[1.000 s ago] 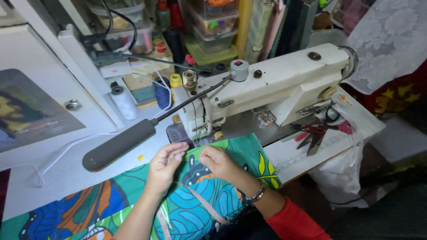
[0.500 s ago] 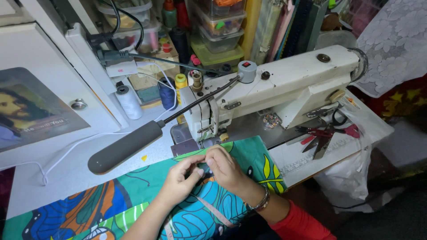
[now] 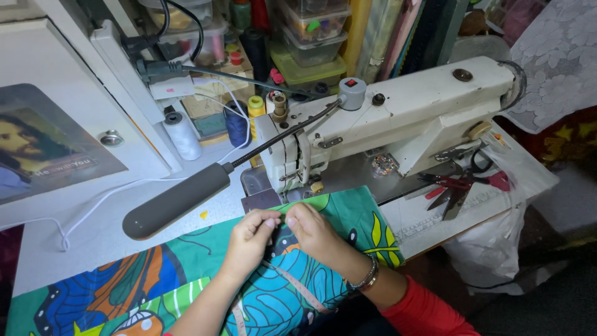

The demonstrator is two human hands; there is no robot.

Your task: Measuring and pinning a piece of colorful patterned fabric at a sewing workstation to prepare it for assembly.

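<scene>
A green and turquoise leaf-printed cotton fabric (image 3: 186, 280) lies spread across the white sewing table (image 3: 93, 230), its upper edge bunched just in front of the needle area. The left hand (image 3: 249, 239) and the right hand (image 3: 314, 230) meet over that edge, fingertips touching each other, thumbs and forefingers drawn together and pinching a small fold of the cloth. What exactly sits between the fingertips is too small to make out, and the knuckles hide the fold itself. A pale measuring tape (image 3: 292, 283) runs under the right wrist, which wears a silver bracelet (image 3: 365, 277); the red sleeve is cut off by the bottom edge.

Just beyond the hands stands the cream metal sewing machine (image 3: 398, 118), with a grey bar-shaped lamp on a flexible neck (image 3: 177, 200) reaching left. Red-handled scissors (image 3: 463, 183) lie to the right. Behind, a white thread spool (image 3: 182, 134), a blue spool (image 3: 236, 124) and a yellow spool (image 3: 256, 109) stand near the wall.
</scene>
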